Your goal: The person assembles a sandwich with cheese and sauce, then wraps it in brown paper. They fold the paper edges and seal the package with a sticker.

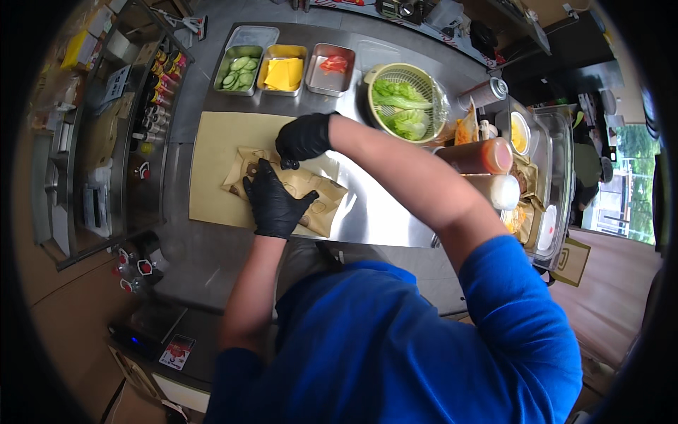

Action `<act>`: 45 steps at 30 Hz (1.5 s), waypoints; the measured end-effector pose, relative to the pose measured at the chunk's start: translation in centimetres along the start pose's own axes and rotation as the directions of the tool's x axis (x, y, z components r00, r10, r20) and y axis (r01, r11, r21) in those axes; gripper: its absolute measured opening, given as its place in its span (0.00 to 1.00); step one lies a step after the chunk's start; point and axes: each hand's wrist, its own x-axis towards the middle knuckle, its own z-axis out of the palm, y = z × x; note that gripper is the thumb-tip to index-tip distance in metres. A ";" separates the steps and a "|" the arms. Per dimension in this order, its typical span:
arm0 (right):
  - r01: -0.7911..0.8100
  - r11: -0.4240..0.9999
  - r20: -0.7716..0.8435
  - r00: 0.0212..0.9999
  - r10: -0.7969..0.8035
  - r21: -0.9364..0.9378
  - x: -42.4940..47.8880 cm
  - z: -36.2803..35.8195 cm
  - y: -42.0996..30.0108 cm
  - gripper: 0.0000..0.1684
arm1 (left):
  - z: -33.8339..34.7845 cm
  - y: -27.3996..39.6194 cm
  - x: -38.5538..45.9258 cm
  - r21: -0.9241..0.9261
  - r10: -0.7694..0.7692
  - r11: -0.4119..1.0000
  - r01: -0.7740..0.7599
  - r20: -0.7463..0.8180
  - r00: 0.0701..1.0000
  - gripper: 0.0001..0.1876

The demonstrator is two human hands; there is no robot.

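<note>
A printed brown paper wrapper (pixel 326 199), folded and creased, lies partly on a yellowish sheet (pixel 212 159) and partly on the steel worktop. My left hand (pixel 275 204), in a black glove, rests on the wrapper with its thumb and fingers spread. Just beyond it, at the wrapper's far edge, is my right hand (pixel 304 138), also black-gloved. Its fingers are curled downward, and whether they pinch the paper is hidden. Whatever may be inside the wrapper is not visible.
Along the worktop's far side stand steel pans of cucumber slices (pixel 241 73), cheese slices (pixel 284 73) and tomato (pixel 333 64), beside a lettuce colander (pixel 405 103). Sauce bottles (pixel 476 155) and a clear bin (pixel 556 212) are at right. A shelf rack (pixel 122 138) stands left.
</note>
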 end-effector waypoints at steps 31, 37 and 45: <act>0.141 0.897 0.310 0.951 -0.005 -0.419 10.8 -0.7 -0.2 0.26 | -0.2 -0.1 0.1 -0.137 -0.046 0.990 0.040 -0.042 0.998 0.58; -0.123 0.874 0.296 0.911 0.287 -0.471 6.7 -3.4 0.8 0.26 | 0.7 -0.3 -0.4 -0.059 -0.041 0.998 0.037 -0.061 0.997 0.68; -0.557 0.797 -0.257 0.755 0.603 0.234 0.0 -0.2 0.5 0.22 | 1.1 -0.6 -0.6 -0.011 -0.035 0.999 0.034 -0.066 0.997 0.69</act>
